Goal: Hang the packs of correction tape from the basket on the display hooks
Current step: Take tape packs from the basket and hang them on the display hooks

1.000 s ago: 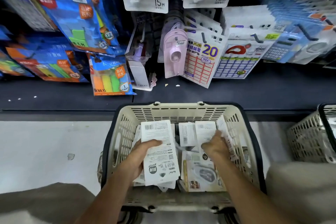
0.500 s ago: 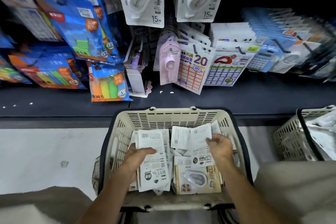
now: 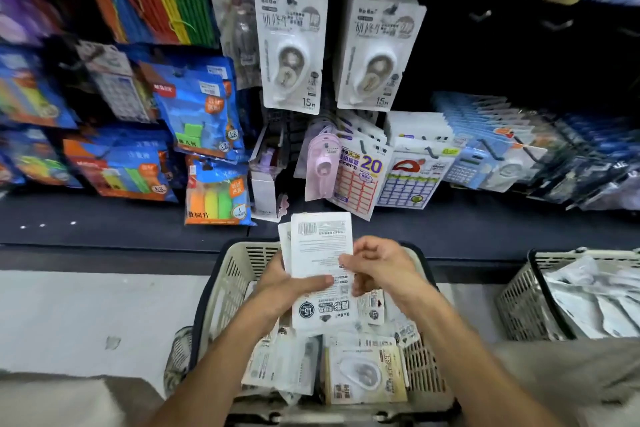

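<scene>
Blurred shelves loom above the basket (image 3: 239, 274); both hands, left (image 3: 291, 282) and right (image 3: 379, 267), grip stacked packs (image 3: 320, 246), fronts hidden.

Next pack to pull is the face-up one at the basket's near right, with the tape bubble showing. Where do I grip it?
Pinch the face-up pack by its flat card margin on the right edge, coming from above with the right hand. The raised bubble fills its middle, and other packs crowd its left side.

Sticker sheets (image 3: 360, 180), perhaps calculators (image 3: 465, 168)
</scene>
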Demonstrator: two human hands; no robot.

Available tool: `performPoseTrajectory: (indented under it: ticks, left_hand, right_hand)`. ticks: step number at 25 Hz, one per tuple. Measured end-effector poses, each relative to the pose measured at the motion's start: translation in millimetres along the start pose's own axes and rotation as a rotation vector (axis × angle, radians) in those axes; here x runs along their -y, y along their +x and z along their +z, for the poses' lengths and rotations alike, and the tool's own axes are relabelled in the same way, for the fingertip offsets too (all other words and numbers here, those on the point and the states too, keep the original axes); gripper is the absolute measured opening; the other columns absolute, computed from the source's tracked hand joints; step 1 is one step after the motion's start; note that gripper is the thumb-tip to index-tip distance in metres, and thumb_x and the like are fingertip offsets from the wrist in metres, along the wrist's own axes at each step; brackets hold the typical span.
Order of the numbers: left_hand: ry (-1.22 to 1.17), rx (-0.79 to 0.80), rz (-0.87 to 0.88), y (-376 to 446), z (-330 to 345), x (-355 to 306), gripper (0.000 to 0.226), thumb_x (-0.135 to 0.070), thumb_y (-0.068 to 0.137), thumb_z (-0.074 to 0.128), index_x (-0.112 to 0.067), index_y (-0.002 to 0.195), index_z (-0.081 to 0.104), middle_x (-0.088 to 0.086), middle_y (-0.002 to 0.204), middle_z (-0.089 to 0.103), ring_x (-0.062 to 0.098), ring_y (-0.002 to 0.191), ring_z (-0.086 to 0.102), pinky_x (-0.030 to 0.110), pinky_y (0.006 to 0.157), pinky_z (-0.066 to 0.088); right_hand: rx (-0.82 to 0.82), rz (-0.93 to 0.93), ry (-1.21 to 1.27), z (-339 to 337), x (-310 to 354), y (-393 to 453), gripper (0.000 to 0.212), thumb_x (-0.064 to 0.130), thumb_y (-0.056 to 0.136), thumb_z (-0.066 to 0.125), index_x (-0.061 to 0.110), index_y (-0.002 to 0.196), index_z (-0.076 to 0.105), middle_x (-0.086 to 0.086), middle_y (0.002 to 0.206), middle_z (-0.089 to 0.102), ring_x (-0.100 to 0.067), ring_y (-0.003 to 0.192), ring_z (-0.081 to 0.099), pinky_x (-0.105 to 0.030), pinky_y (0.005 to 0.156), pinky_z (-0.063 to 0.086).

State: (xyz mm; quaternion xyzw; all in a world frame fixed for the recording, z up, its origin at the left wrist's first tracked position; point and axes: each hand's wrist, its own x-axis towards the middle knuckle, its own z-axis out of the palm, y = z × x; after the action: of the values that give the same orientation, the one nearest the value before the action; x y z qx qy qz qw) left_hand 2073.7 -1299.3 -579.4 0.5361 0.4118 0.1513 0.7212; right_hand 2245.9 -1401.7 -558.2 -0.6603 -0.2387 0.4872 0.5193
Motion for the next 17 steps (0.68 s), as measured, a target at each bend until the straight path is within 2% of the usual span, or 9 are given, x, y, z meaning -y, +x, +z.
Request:
performPoseTrajectory:
  ticks: [2, 3, 4, 5, 7, 9, 11, 14, 17]
  left_hand:
    - [0.095, -0.086, 0.247, -4, 0, -37, 0.065, -0.003, 0.065, 0.093, -0.034, 0.111, 0.06, -0.016, 0.098, 0.079, -0.006, 0.083, 0.073, 0.01, 0.066, 0.055]
    - [0.201, -0.066, 0.421, -8, -1, -60, 0.072, -0.01, 0.065, 0.095, -0.042, 0.116, 0.056, -0.017, 0.103, 0.077, -0.006, 0.09, 0.072, 0.011, 0.071, 0.055]
    - [0.367, -0.014, 0.617, -11, -1, -83, 0.077, -0.021, 0.066, 0.094, -0.048, 0.124, 0.051, -0.017, 0.113, 0.072, -0.003, 0.101, 0.07, 0.017, 0.081, 0.056]
    - [0.609, 0.023, 0.842, -13, 1, -106, 0.079, -0.031, 0.069, 0.09, -0.048, 0.131, 0.046, -0.016, 0.124, 0.065, 0.003, 0.114, 0.064, 0.025, 0.092, 0.054]
    - [1.145, 0.003, 1.32, -14, 7, -140, 0.079, -0.035, 0.073, 0.086, -0.034, 0.139, 0.042, -0.01, 0.136, 0.059, 0.016, 0.127, 0.054, 0.04, 0.105, 0.044]
    - [1.456, 0.019, 1.543, -18, 7, -160, 0.083, -0.027, 0.07, 0.089, -0.028, 0.14, 0.044, 0.0, 0.142, 0.056, 0.024, 0.13, 0.048, 0.044, 0.109, 0.036]
    - [1.587, -0.039, 1.58, -22, 1, -170, 0.087, -0.025, 0.068, 0.09, -0.032, 0.141, 0.044, 0.006, 0.147, 0.044, 0.027, 0.134, 0.042, 0.05, 0.112, 0.031]
    - [1.532, -0.292, 1.566, -27, -1, -182, 0.092, -0.013, 0.07, 0.082, -0.033, 0.147, 0.036, 0.012, 0.154, 0.03, 0.032, 0.143, 0.032, 0.064, 0.114, 0.028]
    - [1.301, -0.596, 1.237, -30, 6, -193, 0.121, 0.01, 0.068, 0.076, -0.035, 0.158, 0.009, 0.009, 0.165, 0.011, 0.035, 0.153, 0.014, 0.067, 0.119, 0.016]
  right_hand:
    - [-0.03, 0.02, 0.144, -21, 41, 2, 0.002, 0.013, 0.092, 0.07, 0.013, 0.093, 0.068, -0.011, 0.088, 0.073, -0.021, 0.057, 0.069, -0.031, 0.053, 0.059]
    - [-0.044, 0.055, 0.227, -33, 62, 3, 0.009, 0.02, 0.097, 0.063, 0.013, 0.101, 0.067, -0.013, 0.096, 0.074, -0.024, 0.063, 0.072, -0.033, 0.056, 0.06]
    - [0.003, 0.106, 0.281, -43, 83, 2, 0.025, 0.031, 0.1, 0.057, 0.011, 0.11, 0.066, -0.015, 0.105, 0.074, -0.028, 0.074, 0.075, -0.038, 0.063, 0.062]
    - [0.114, 0.155, 0.29, -51, 100, 0, 0.043, 0.045, 0.099, 0.053, 0.008, 0.119, 0.065, -0.018, 0.115, 0.072, -0.034, 0.091, 0.074, -0.045, 0.075, 0.062]
    - [0.391, 0.172, 0.229, -53, 124, -9, 0.07, 0.065, 0.088, 0.06, 0.01, 0.133, 0.062, -0.018, 0.133, 0.063, -0.036, 0.121, 0.059, -0.054, 0.102, 0.049]
    - [0.531, 0.126, 0.145, -43, 136, -22, 0.072, 0.063, 0.069, 0.081, 0.025, 0.129, 0.068, -0.009, 0.134, 0.064, -0.029, 0.123, 0.057, -0.055, 0.11, 0.04]
    - [0.522, 0.062, 0.223, -32, 141, -29, 0.074, 0.045, 0.058, 0.095, 0.035, 0.126, 0.068, -0.004, 0.132, 0.068, -0.023, 0.118, 0.065, -0.049, 0.107, 0.047]
    - [0.479, -0.068, 0.431, -17, 149, -31, 0.081, 0.031, 0.055, 0.099, 0.028, 0.128, 0.065, -0.008, 0.129, 0.07, -0.023, 0.112, 0.069, -0.041, 0.097, 0.056]
    - [0.399, -0.192, 0.486, -12, 155, -29, 0.073, 0.026, 0.06, 0.094, 0.026, 0.127, 0.065, -0.007, 0.133, 0.067, -0.024, 0.118, 0.065, -0.046, 0.104, 0.05]
